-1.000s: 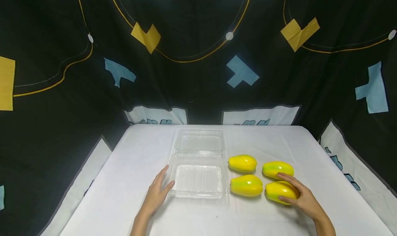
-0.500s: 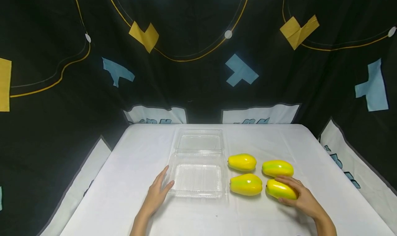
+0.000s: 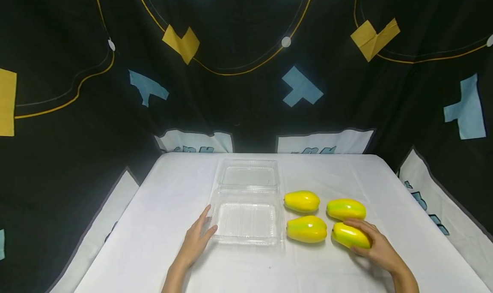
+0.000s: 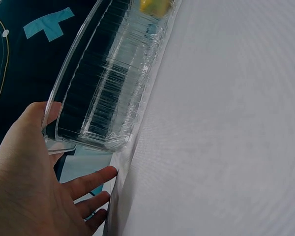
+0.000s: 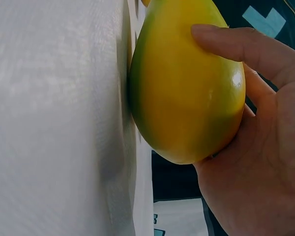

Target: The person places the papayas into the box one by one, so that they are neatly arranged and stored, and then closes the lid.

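A clear hinged plastic container (image 3: 246, 224) lies with its lid laid back on the white table, left of the fruit. My left hand (image 3: 194, 243) rests at its near left corner, fingers extended; in the left wrist view the thumb (image 4: 51, 112) is at the rim. My right hand (image 3: 375, 246) grips a yellow-green papaya (image 3: 350, 235), thumb on the near side and fingers over the far side. In the right wrist view this papaya (image 5: 187, 88) is close over the cloth. Three others lie nearby: a back left papaya (image 3: 302, 201), a front left papaya (image 3: 306, 229) and a back right papaya (image 3: 345, 209).
A white cloth (image 3: 161, 207) covers the table. Behind it hangs a black curtain (image 3: 246, 100) with yellow and blue shapes. The gripped papaya sits close to the papayas beside and behind it.
My right hand has closed in on the papaya, which has tilted and shifted slightly. The left hand and the container have stayed in place.
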Available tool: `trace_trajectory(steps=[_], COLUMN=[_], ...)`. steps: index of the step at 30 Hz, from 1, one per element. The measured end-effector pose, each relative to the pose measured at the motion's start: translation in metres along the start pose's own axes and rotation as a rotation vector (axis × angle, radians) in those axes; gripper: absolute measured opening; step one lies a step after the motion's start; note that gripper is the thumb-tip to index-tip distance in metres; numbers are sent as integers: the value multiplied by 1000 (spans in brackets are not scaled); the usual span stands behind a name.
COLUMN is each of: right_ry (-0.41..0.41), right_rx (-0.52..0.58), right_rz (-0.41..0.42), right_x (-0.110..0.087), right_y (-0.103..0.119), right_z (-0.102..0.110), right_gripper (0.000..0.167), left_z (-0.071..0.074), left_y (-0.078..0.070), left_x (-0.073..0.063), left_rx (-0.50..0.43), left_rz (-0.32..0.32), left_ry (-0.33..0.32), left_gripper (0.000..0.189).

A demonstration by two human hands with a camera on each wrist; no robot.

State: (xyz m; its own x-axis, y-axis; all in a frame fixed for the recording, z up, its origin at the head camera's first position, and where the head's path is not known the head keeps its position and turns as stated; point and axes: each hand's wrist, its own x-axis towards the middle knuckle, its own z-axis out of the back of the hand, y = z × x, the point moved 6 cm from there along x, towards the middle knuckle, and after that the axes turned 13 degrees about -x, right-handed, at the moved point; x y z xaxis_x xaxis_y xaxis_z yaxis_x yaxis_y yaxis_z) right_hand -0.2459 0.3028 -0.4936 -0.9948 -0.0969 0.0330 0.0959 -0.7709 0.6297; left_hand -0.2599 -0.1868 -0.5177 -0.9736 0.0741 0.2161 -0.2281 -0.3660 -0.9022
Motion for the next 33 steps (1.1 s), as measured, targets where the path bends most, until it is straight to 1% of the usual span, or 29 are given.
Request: trace_trajectory(steps=[8,14,19,22,25,28,33], right_ry=[-14,-23,-45,-43,-29,-24,-19], right_rx=[-26,-57,-79,-86,-92,-96,-124], right_rz=[-10,-48,-34,-41,-70,-87,-104], right_x=[-1,-2,-2,-3,-4,-5,-8], right_y=[2,0,0,2,3,4,8], right_z=[1,2,5,7,7,7,9], right_gripper=[67,70,70,71,74,75,76], left_z=[0,0,1,1,0,0,1], left_y=[0,1,2,1,-1,-3,-7], left_x=[0,-1,-1,0,0,0,2], left_rx=[4,21,33,32,14,3,16], left_rz=[9,6,13,-16,-54,-75,-135], left_ry=[-7,-14,-20,-16,-9,-8,-26], left_gripper=[65,65,65,65,65,65,67])
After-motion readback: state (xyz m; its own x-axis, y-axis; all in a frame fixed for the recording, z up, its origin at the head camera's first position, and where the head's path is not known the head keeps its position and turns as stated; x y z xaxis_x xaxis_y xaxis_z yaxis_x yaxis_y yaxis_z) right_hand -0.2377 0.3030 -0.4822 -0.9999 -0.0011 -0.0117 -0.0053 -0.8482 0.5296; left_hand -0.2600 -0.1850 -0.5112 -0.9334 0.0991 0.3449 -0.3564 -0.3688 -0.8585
